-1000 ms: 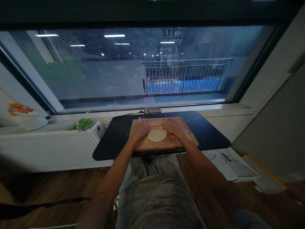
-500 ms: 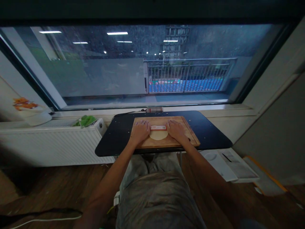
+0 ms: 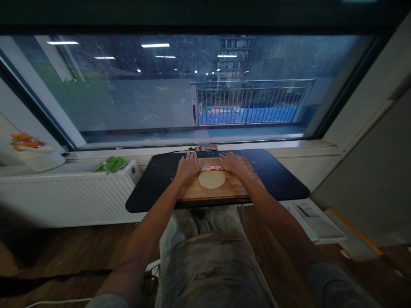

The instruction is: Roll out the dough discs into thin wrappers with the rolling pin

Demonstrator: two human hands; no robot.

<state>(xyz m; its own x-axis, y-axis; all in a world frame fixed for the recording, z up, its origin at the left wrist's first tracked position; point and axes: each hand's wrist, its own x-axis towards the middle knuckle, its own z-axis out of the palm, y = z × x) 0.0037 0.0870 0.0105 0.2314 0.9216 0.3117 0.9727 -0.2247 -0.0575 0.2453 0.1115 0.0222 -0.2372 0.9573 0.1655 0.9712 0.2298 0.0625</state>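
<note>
A round, flat sheet of pale dough (image 3: 212,180) lies on a wooden cutting board (image 3: 221,193). Just beyond its far edge is a rolling pin (image 3: 211,168) with a red-and-white label; both its ends are hidden under my hands. My left hand (image 3: 189,166) lies over the left end, fingers stretched forward and slightly apart. Over the right end rests my right hand (image 3: 231,162), palm down, its fingers also extended rather than wrapped round the pin.
The board sits on a small black table (image 3: 282,179) before a large window (image 3: 205,102). A small device (image 3: 206,148) stands at the table's far edge. Left, a white radiator (image 3: 64,196) bears green leaves (image 3: 112,164) and a white pot (image 3: 43,158). White boxes (image 3: 316,224) lie low at right.
Both hands and the rolling pin have moved forward, away from me. More of the dough sheet shows, and the label has turned with the pin. My fingers are stretched out further.
</note>
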